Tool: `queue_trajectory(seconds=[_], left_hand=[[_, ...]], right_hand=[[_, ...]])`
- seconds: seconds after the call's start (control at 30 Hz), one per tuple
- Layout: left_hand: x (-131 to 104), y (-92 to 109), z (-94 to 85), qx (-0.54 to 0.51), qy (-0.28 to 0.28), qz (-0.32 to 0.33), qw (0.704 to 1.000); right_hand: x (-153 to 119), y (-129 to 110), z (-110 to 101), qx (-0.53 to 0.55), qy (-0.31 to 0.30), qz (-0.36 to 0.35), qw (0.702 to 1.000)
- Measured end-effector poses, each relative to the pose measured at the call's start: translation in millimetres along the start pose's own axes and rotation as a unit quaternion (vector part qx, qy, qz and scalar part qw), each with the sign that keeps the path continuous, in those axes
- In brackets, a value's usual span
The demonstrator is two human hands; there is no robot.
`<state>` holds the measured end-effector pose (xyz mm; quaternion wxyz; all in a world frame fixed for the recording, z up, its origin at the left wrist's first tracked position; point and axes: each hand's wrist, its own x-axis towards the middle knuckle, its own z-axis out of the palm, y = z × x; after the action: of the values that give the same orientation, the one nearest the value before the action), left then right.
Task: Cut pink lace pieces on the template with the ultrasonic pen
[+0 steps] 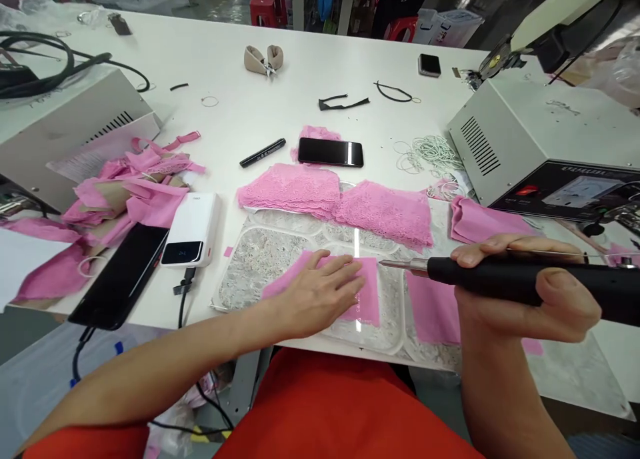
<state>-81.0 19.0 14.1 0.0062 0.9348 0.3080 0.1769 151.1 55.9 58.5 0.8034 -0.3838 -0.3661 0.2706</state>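
The left hand (320, 292) lies flat, fingers spread, on a pink cloth (367, 299), pressing it down on a clear plate (280, 245) at the near edge of the white table (240, 112). It grips nothing. The right hand (520, 292) is closed around a black tool (500, 279) (a pen-like handle with a thin metal tip), held level, with the tip just beside the cloth's right edge, close to the left fingertips. A second pink piece (433, 309) lies under the right hand. Behind the plate sits pink lace (340, 202), and beyond that a dark phone (330, 152) and a marker (263, 153). A white power bank (193, 229) and another phone (123, 275) lie to the left, beside pink scraps (130, 192). A grey box (525, 139) stands at the right.
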Motion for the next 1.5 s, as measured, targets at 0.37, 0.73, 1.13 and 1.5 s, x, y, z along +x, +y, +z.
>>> queue_trajectory(seconds=[0.37, 0.73, 1.13, 1.5], left_hand=[[5.0, -1.2, 12.7, 0.004, -0.037, 0.022, 0.999], [6.0, -4.1, 13.0, -0.012, -0.04, 0.03, 0.999], [5.9, -5.1, 14.0, -0.02, -0.047, 0.023, 0.998], [4.9, -8.0, 9.5, -0.037, -0.078, 0.023, 0.996]], right_hand=[[3.0, -0.6, -5.9, 0.067, -0.097, -0.014, 0.993], [-0.9, 1.2, -1.7, 0.059, -0.109, -0.007, 0.992], [-3.6, 3.5, 0.5, 0.044, -0.134, -0.019, 0.99], [-0.7, -8.0, -1.9, 0.062, -0.107, 0.011, 0.992]])
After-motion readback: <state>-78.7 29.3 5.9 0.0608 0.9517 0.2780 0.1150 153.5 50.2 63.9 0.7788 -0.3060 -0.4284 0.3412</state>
